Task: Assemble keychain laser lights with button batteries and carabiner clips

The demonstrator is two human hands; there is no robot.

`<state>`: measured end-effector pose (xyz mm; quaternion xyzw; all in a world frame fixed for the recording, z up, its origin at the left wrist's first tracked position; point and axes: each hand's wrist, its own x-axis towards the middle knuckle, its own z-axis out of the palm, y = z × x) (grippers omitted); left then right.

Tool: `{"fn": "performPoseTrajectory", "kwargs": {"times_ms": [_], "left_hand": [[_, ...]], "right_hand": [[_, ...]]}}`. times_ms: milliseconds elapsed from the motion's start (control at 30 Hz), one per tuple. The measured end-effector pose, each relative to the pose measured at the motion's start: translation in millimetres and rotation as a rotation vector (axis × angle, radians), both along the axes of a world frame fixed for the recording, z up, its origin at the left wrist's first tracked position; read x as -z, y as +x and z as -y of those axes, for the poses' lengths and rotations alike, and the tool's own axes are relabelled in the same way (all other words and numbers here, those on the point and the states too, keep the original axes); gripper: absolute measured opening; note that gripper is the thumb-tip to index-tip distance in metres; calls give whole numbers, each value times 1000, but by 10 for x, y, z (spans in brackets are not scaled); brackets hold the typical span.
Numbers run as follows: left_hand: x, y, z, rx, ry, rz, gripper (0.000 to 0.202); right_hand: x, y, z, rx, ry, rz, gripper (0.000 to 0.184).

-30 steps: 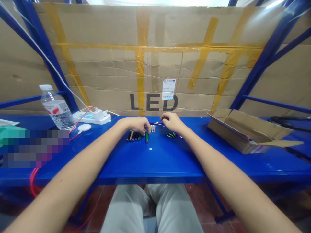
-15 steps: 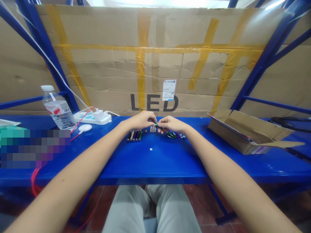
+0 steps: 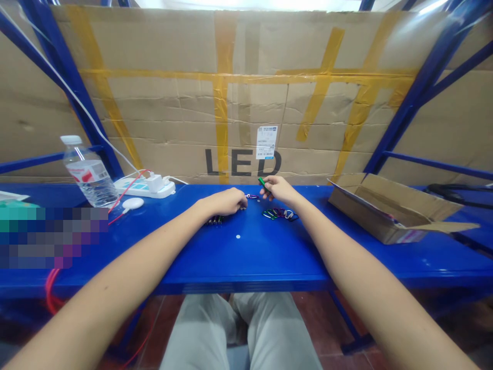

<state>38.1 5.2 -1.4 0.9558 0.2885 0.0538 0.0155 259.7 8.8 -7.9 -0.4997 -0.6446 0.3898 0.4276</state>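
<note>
My right hand [image 3: 278, 189] is raised a little above the blue table [image 3: 246, 252] and pinches a small green tube [image 3: 263, 183] between its fingertips. My left hand [image 3: 227, 201] rests curled on the table, over the spot where small silver pieces lay; whether it holds any is hidden. A row of dark tubes [image 3: 214, 221] peeks out just under its wrist. A small pile of coloured clips [image 3: 278, 214] lies below my right hand. A white dot [image 3: 238, 237] sits on the table nearer to me.
A water bottle [image 3: 88, 172], a white power strip [image 3: 146, 185] with red cables and a white puck [image 3: 132, 203] stand at the left. An open cardboard box [image 3: 393, 208] lies at the right. Taped cardboard marked LED [image 3: 242, 162] walls the back.
The green tube went from the table by my left hand into both hands, and now only my right hand holds it, lifted. My left hand dropped back onto the silver pieces.
</note>
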Motion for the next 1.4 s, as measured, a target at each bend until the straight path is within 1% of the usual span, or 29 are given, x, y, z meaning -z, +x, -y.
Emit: {"fn": "performPoseTrajectory", "kwargs": {"times_ms": [167, 267, 400, 500, 600, 733, 833, 933, 1067, 1233, 1400], "left_hand": [[35, 32, 12, 5, 37, -45, 36], [47, 36, 5, 2, 30, -61, 37], [32, 35, 6, 24, -45, -43, 39], [-21, 32, 40, 15, -126, -25, 36], [-99, 22, 88, -21, -187, 0, 33], [-178, -11, 121, -108, -144, -31, 29], [-186, -28, 118, -191, -112, -110, 21], [-162, -17, 115, -224, -119, -153, 15], [-132, 2, 115, -213, -128, -127, 12], [-133, -6, 112, -185, -175, -72, 9], [-154, -16, 122, -168, -217, -65, 8]], "right_hand": [[9, -14, -3, -24, -2, 1, 13], [11, -17, -11, -37, -2, -8, 12], [12, -13, -7, -65, 2, -11, 11], [14, -10, 6, -108, -6, -34, 7], [17, -12, 20, -154, -15, -92, 7], [13, -19, 47, -215, 9, -136, 16], [6, -22, 72, -288, 19, -126, 20], [14, -23, 76, -370, 3, -116, 24], [52, -18, 47, -436, -50, -97, 28], [82, -10, 43, -460, -106, -28, 28], [62, -9, 67, -461, -120, 10, 30]]}}
